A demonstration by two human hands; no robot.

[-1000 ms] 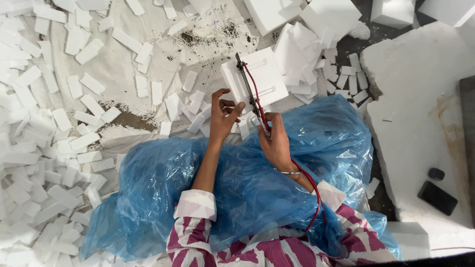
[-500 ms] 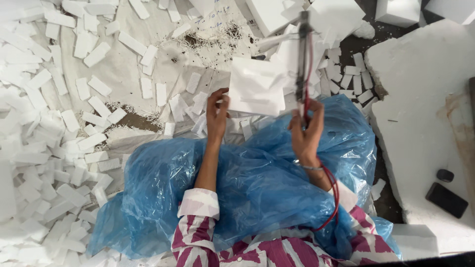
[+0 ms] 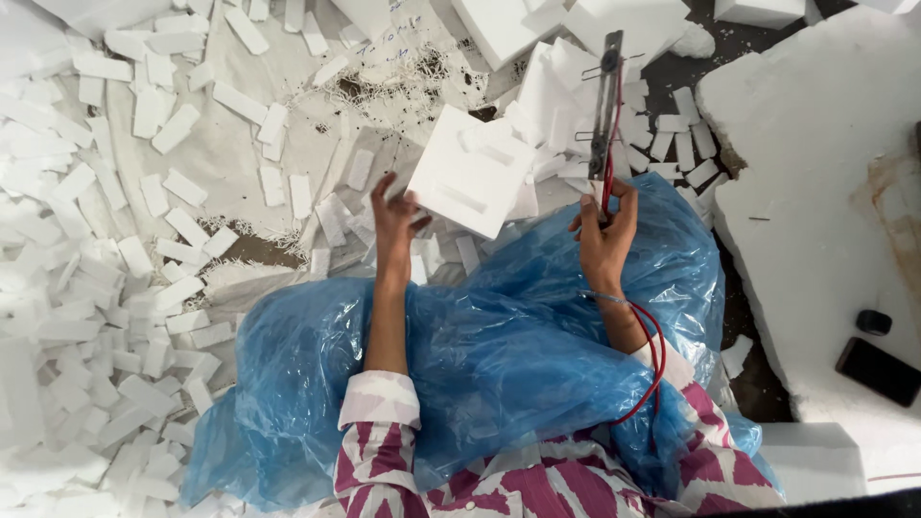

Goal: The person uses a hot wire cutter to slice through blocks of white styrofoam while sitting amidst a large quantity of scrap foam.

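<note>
Now, over on the left of the frame lies a carpet of small white foam strips (image 3: 115, 240), and the left hand (image 3: 395, 219) sits just left of centre, fingers spread open, fingertips propping the lower left edge of a square white foam block (image 3: 470, 171) tilted above the blue plastic sheet (image 3: 499, 355). Right of centre, the right hand (image 3: 604, 235) is closed around the base of a long metal cutting tool (image 3: 606, 101), upright, red cable (image 3: 654, 360) trailing down. It looks like a pause between cuts; the next pass calls for bringing blade and block together squarely. Against a second ago, the block has swung flat-on and the tool has lifted clear of it.
</note>
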